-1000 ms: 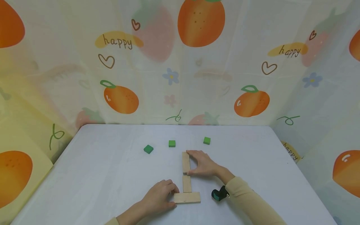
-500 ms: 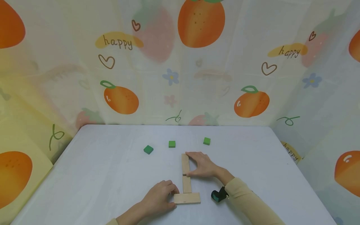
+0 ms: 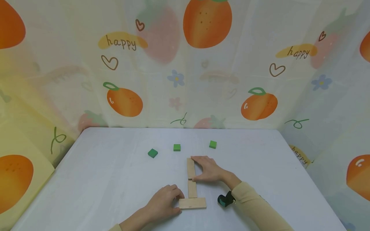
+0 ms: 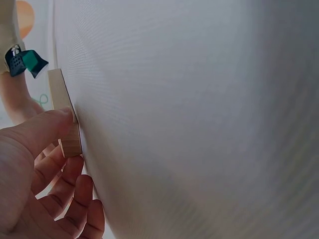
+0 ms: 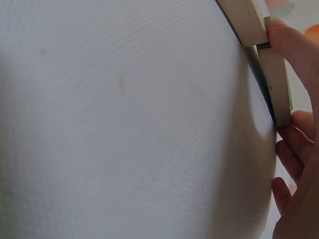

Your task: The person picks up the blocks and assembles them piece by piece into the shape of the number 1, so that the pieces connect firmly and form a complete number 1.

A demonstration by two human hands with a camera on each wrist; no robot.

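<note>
Three flat wooden blocks lie on the white table in an upside-down T. My left hand pinches the left end of the crosswise block, thumb on its near side and fingers on its far side. The middle block runs away from it lengthwise, touched by neither hand. At the far end, my right hand spans the far block, with the thumb at its near end and fingertips at its far end. In the right wrist view, the far block meets the middle block almost end to end.
Three small green blocks stand apart beyond the wooden ones: a dark green one, a lighter one and another light one. A black wrist camera hangs at the right cuff. Behind the table hangs a fruit-printed curtain.
My right hand has drawn the far block slightly nearer, narrowing the gap to the middle block. The left hand and crosswise block have stayed put.
</note>
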